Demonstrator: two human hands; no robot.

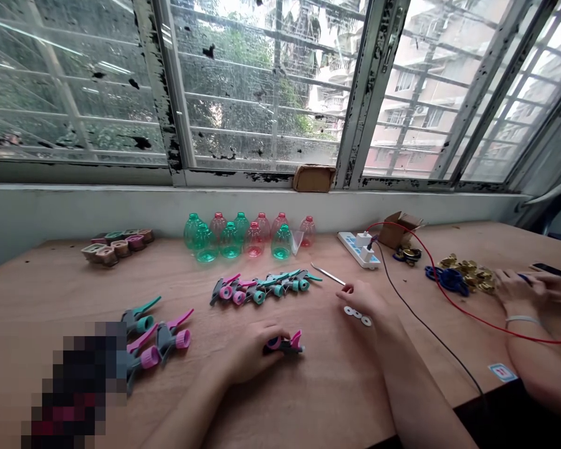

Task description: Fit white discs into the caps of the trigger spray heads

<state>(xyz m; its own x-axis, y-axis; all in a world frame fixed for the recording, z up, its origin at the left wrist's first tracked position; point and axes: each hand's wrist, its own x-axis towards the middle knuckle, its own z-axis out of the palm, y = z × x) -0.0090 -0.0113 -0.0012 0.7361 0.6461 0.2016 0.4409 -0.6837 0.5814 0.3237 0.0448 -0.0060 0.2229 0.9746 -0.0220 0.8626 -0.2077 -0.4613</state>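
My left hand (260, 350) is closed around a spray trigger head (290, 344) with a pink lever and dark body, held low over the table. My right hand (358, 298) pinches the near end of a slim, silver pointed tool (328, 273), which lies low along the tabletop. Just below that hand are several white washers (356, 315) in a short row. A row of grey trigger heads (259, 293) with pink or teal levers and collars runs across the middle. More trigger heads (171, 338) lie at the left, partly hidden by a pixelated patch.
Clear green and red bottles (230, 243) stand by the wall. A power strip (359, 251) has a red and a black cable running right. Small containers (116, 245) sit back left. Another person's hands (518, 290) are at the right, by gold parts (470, 272).
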